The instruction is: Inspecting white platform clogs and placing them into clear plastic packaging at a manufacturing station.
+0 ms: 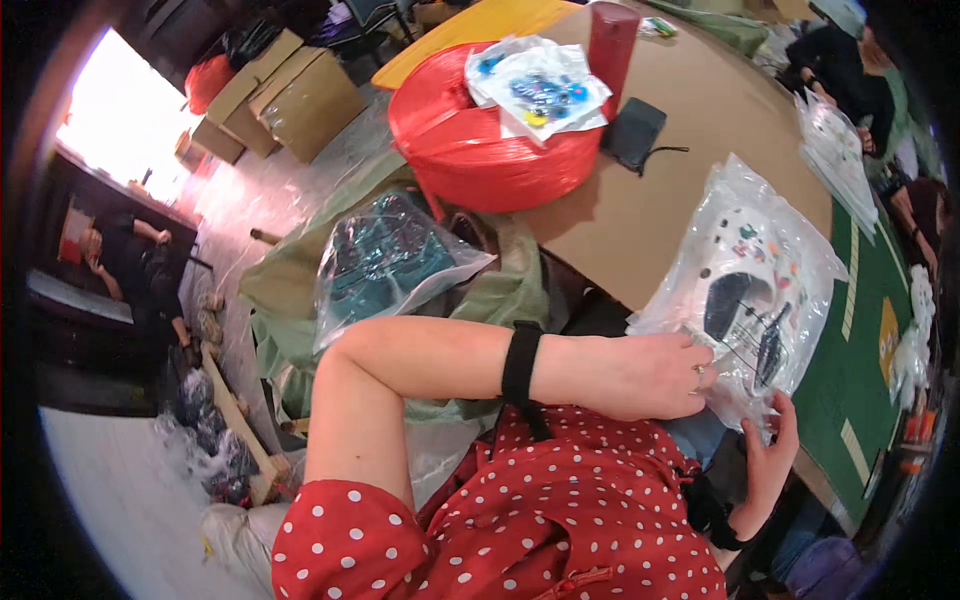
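A clear plastic bag (690, 265) of white clogs (745, 245) is lying at the near edge of a brown tabletop (740, 110), the surface apparently bearing its weight while both hands are working its lower end. The left hand (650, 378) is curling its fingers onto the film, seemingly gripping it; the right hand (772, 455) is holding thumb and forefinger slightly apart around a crumpled corner, though whether they are pinching cannot be told. Beyond, a black pouch (634, 133) is resting beside a red spool (490, 160), whose broad top is serving as a shelf for small decorated packets (545, 95). Bagged teal footwear (390, 260) is lying to the left.
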`<state>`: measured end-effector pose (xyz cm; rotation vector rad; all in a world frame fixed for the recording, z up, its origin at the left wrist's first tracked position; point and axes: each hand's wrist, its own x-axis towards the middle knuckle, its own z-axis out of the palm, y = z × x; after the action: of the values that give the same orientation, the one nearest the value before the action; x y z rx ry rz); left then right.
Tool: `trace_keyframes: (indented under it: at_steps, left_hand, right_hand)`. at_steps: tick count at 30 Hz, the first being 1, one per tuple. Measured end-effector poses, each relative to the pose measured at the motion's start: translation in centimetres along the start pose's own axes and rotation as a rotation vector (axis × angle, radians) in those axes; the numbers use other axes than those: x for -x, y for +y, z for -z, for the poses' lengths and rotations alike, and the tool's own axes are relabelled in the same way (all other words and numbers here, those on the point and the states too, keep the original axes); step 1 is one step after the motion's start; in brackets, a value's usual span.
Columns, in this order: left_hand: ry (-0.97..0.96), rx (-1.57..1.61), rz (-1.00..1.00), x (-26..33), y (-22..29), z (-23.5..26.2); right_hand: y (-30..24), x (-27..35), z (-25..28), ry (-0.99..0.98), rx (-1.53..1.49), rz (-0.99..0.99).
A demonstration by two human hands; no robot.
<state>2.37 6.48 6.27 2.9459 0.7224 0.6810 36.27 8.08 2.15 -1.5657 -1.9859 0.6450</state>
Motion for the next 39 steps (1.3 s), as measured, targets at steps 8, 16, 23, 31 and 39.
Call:
trace_keyframes:
  at_steps: [8, 16, 23, 31, 39]
  left_hand:
    - [-0.072, 0.025, 0.129, 3.4, 0.6, 4.2]
    - [-0.428, 0.383, 0.552, 11.0, 5.1, 4.6]
    - [-0.749, 0.465, 0.714, 17.2, 13.0, 0.4]
    - [-0.552, 0.625, 0.998, 18.7, 15.7, -1.5]
    - [-0.283, 1.072, 1.079, 19.7, 15.9, -5.5]
  right_hand:
    - [-2.0, -0.1, 0.6, 0.028, 0.363, 0.266]
    - [-11.8, -0.5, -0.6, -0.319, -0.051, 0.568]
    - [-16.9, -4.1, -12.7, -1.085, -0.286, 0.970]
    - [-16.8, 0.7, -23.4, -1.433, -0.033, 1.121]
    - [-16.3, -0.4, -19.1, -1.348, -0.014, 1.134]
